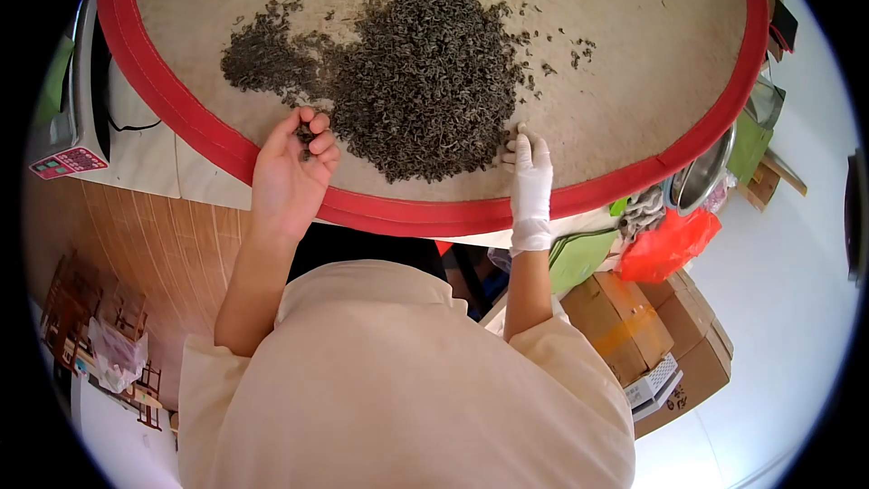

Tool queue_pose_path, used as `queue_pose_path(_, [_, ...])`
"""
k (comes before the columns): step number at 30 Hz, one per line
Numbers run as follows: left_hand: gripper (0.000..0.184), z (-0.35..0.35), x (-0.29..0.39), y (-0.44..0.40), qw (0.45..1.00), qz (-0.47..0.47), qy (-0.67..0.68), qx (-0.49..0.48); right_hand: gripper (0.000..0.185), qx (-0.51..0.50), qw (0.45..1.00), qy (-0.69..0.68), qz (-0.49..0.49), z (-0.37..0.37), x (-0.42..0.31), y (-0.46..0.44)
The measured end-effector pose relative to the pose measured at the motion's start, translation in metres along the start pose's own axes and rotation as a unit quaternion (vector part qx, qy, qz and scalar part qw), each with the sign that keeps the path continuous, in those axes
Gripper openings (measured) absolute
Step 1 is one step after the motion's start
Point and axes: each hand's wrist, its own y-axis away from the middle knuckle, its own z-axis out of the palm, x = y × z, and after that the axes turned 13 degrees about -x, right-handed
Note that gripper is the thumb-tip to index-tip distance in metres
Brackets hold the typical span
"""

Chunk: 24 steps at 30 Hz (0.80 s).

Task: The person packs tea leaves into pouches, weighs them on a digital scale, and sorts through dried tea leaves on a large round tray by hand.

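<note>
A large heap of dark, curled dried tea leaves (425, 81) lies on a round, beige tray with a red cloth rim (398, 210). My bare left hand (297, 163) is turned palm up at the near left of the heap. Its fingers curl round a few tea leaves. At the heap's near right edge is my right hand (529, 172), in a white glove. Its fingers are bent and drawn together at the tray's surface; whatever they may hold is hidden. A smaller, flatter pile of tea leaves (272, 54) spreads out to the left, joining the heap.
Loose leaves (584, 52) lie scattered right of the heap. A device with a red panel (68, 163) stands at the left. To the right are a metal bowl (704, 172), a red plastic bag (670, 244), a green packet (581, 258) and cardboard boxes (625, 326).
</note>
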Motion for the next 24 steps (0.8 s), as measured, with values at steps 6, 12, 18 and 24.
queue_pose_path(6, [0.009, 0.002, 0.001, 0.001, 1.000, -0.001, -0.005, -0.007, 0.051, -0.036, 0.964, -0.222, 0.139, 0.027, -0.042, 0.008])
queue_pose_path(12, [0.011, 0.011, 0.000, 0.003, 1.000, 0.000, -0.011, 0.008, 0.049, -0.142, 0.954, -0.259, -0.037, 0.013, -0.082, 0.025])
queue_pose_path(18, [0.010, 0.007, 0.001, 0.006, 1.000, -0.009, -0.003, -0.010, 0.037, -0.170, 0.980, -0.077, 0.074, 0.012, -0.027, 0.052])
queue_pose_path(24, [0.009, 0.004, -0.001, 0.005, 1.000, -0.009, 0.005, 0.004, 0.049, -0.344, 0.823, -0.415, 0.179, 0.061, -0.010, 0.076])
